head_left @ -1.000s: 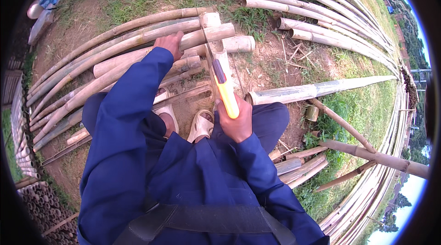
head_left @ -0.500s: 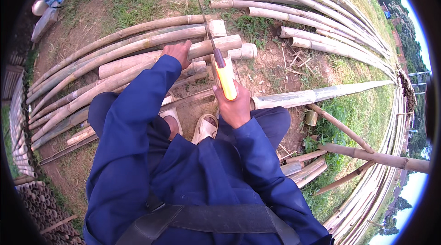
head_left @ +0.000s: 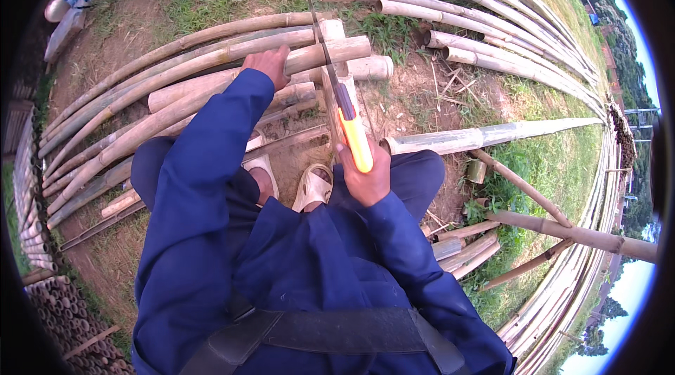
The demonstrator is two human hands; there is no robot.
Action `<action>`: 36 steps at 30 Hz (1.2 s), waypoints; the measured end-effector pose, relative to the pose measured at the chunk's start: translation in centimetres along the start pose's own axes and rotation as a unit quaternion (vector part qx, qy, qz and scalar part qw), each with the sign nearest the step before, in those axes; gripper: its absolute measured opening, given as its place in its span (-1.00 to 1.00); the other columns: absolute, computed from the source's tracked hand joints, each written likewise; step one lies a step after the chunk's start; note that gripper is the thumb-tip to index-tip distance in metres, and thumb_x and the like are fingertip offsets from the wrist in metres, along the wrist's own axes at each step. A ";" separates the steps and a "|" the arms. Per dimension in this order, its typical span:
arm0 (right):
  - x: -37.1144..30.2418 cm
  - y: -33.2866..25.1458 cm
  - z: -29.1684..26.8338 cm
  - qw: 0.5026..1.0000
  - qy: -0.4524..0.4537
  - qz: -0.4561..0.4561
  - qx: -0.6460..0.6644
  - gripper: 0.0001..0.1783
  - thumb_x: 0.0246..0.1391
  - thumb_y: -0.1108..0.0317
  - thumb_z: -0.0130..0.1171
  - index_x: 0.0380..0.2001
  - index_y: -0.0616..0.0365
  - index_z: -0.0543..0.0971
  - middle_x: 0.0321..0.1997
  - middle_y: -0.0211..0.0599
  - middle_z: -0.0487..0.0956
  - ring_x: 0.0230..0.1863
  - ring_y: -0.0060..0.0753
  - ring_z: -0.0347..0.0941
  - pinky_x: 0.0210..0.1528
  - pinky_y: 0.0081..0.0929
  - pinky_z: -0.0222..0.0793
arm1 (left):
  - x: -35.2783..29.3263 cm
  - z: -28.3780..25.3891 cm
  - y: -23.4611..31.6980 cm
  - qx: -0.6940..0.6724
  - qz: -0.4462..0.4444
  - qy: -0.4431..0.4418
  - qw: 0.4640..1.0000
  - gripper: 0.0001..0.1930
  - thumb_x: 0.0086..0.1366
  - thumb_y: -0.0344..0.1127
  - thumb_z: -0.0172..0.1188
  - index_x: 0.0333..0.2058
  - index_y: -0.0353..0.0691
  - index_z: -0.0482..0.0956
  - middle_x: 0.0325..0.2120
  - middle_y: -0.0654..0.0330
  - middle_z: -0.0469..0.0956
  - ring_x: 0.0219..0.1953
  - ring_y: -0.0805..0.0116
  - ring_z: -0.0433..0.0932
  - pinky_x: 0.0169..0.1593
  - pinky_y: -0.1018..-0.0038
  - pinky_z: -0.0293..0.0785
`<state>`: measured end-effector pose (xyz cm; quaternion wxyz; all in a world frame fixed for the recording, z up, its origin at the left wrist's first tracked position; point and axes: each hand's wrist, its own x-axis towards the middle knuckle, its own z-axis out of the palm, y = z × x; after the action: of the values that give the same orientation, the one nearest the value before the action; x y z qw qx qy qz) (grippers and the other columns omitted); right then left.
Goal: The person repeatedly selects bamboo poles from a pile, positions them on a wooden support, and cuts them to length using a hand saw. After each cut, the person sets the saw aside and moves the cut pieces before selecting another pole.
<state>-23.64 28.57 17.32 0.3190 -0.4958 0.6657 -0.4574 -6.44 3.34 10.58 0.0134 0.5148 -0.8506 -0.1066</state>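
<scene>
My right hand [head_left: 370,179] is wrapped round the yellow-and-orange handle of a hand saw [head_left: 357,141]. Its narrow blade points away from me and lies across a bamboo pole [head_left: 342,51], close to the pole's right end. To the left of the blade, my left hand [head_left: 266,67] grips the same pole from above, its thumb side toward the saw. Beneath the pole a pale wooden support [head_left: 332,29] shows in part, and a thicker bamboo piece [head_left: 371,67] lies just below. Whether the blade has cut into the pole cannot be made out.
Several long bamboo poles [head_left: 105,105] lie to my left, and more poles [head_left: 485,13] fan out at the far right. One long pole [head_left: 492,137] stretches rightward beside my knee. A bamboo frame [head_left: 562,232] stands at the right. My sandalled feet [head_left: 313,188] rest below the work.
My right hand has drawn the saw back toward me, so its handle sits lower. The left hand remains on the pole, and the whole view has shifted slightly.
</scene>
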 end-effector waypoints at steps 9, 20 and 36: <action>2.8 2.5 1.2 0.995 0.041 -0.091 0.001 -0.84 0.17 0.40 0.28 -0.35 0.30 0.57 -0.57 -0.04 0.53 -0.59 -0.11 0.45 -0.42 -0.25 0.40 | -0.9 1.2 1.8 0.005 0.036 0.021 0.999 -0.46 0.07 -0.19 0.45 0.01 -0.16 0.46 -0.21 -0.08 0.70 -0.10 -0.14 0.67 -0.04 -0.05 0.55; -2.8 -0.5 -1.0 0.999 0.015 0.030 -0.017 -0.79 0.19 0.47 0.30 -0.14 0.37 0.62 -0.47 -0.18 0.62 -0.44 -0.48 0.55 -0.27 -0.49 0.49 | -0.3 1.9 0.5 0.012 -0.003 -0.016 1.000 -0.40 0.07 -0.15 0.46 0.07 -0.15 0.46 -0.16 -0.06 0.68 -0.06 -0.11 0.66 -0.03 -0.01 0.54; -0.8 6.8 2.6 0.991 0.050 -0.011 0.120 -0.79 0.21 0.49 0.30 -0.13 0.37 0.61 -0.40 -0.38 0.62 -0.38 -0.65 0.47 -0.29 -0.57 0.43 | -0.5 2.7 0.3 -0.007 -0.012 -0.069 0.997 -0.40 0.06 -0.16 0.44 0.06 -0.13 0.42 -0.17 -0.15 0.66 -0.06 -0.21 0.64 0.02 -0.01 0.54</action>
<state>-23.59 29.13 10.06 0.3375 -0.4382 0.6155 -0.5615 -6.82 4.35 8.09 -0.0436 0.5166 -0.8422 -0.1479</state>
